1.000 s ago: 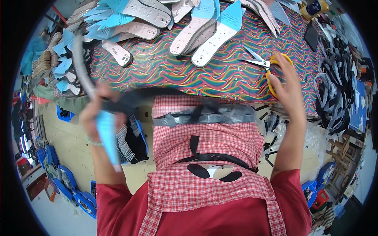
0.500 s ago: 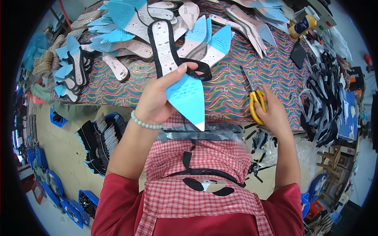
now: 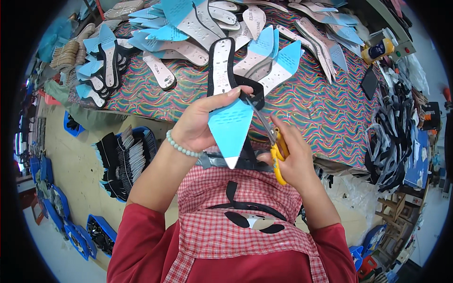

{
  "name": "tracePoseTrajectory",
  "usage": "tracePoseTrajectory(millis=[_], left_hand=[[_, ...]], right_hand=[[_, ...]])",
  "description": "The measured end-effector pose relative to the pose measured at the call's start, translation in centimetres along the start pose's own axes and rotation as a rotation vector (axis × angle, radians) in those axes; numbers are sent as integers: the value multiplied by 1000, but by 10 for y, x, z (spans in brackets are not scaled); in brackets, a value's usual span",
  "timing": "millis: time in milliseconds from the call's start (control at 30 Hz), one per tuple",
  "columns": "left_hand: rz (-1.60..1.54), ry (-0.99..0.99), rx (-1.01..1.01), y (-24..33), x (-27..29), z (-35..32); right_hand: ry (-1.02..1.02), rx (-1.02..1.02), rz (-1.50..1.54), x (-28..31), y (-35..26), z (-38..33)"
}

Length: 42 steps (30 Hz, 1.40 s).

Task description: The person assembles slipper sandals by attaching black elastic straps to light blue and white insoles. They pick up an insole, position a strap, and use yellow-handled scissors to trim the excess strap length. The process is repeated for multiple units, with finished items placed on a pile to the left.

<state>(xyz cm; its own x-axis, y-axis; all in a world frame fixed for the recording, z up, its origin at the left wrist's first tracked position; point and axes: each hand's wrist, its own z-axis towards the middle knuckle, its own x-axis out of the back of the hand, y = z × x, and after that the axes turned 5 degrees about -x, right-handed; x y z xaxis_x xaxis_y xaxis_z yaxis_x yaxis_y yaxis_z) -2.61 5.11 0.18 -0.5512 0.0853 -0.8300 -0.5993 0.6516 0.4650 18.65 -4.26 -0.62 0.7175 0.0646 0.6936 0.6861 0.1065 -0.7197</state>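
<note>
My left hand [image 3: 200, 120] is closed on a shoe insole board [image 3: 231, 125], white at its upper end and bright blue with a white tip at its lower end. Black tape [image 3: 253, 91] edges the white part and loops off beside my thumb. In my right hand [image 3: 295, 158] is a pair of scissors [image 3: 279, 155] with yellow handles. Its blades point up and left, their tips at the black tape next to my left fingers. Whether the blades touch the tape I cannot tell.
Stacks of insole boards [image 3: 174, 49] crowd the far side of the patterned table [image 3: 325, 118]. At the right lie a dark phone [image 3: 369, 82], a yellow bottle [image 3: 379, 50] and a heap of black strips [image 3: 394, 127]. A blue bin of black parts [image 3: 120, 160] stands below left.
My right hand has brought the scissors from the tabletop leftward to the black tape. The insole board in my left hand now points more straight down, and the view has shifted slightly.
</note>
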Motion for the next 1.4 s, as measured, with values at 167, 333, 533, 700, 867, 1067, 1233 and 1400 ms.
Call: tracePoseTrajectory(millis=[167,333,533,700,867,1067,1233,1400], left_hand=[[311,24,-169,-4,-2,-2],[631,-19,-266,-23,-17,-3],[823,-30,-455,-60,-34,-5],[868,37,-328,-54,-28,-9],[715,-62,-308,-83,-19,-19],[1023,-278,-436,-44,15,-18],[350,-332,-449,-34,-23,-21],[604,-270,-506,-53,-29,-17]], right_hand=[[294,-153,-145,12,40,-21],[402,24,-571,66,65,-18],[-309,-324,493,10,9,6],[40,-71,619,13,1,15],[-4,-43,439,33,-25,35],[65,-139,364,5,-12,-2],[-21,112,344,-35,-19,6],[-315,-252,1080,-54,-3,-13]])
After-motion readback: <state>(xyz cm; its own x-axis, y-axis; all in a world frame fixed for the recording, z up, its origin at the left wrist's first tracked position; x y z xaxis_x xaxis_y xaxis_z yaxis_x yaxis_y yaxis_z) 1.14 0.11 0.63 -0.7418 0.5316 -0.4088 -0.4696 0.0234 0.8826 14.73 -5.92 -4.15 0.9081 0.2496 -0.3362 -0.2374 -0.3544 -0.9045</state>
